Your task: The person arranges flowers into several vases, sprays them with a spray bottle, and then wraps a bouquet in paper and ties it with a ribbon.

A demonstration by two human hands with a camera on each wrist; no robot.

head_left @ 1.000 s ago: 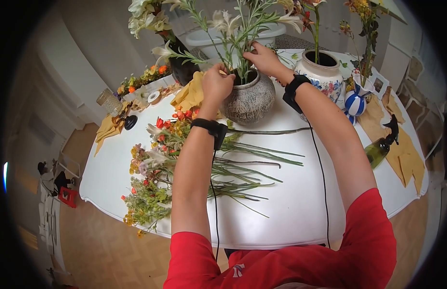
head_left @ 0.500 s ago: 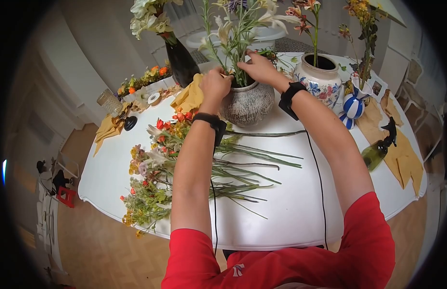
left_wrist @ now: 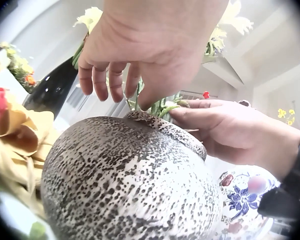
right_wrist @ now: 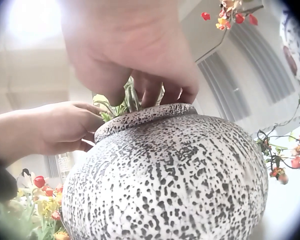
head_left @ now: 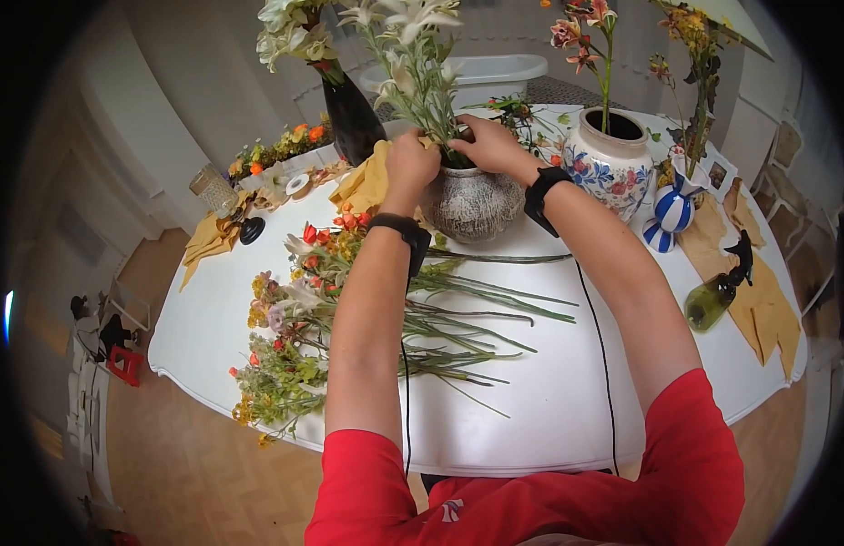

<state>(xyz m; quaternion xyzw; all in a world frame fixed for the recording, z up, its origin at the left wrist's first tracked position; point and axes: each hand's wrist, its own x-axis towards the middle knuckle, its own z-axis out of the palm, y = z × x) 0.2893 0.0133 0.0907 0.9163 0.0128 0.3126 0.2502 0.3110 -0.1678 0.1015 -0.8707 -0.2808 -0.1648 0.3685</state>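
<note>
White flowers stand in the speckled vase, blooms up, their long axis near upright and leaning left above its mouth. At the vase's rim, the right hand pinches the stems; the left hand is beside them, its grip unclear. Before the vase, cut flowers lie on the desk, stems pointing right.

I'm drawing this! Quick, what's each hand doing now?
Left hand: at the leafy green stems; open or closed, can't tell.
Right hand: holding those stems above the round, speckled grey vase.
</note>
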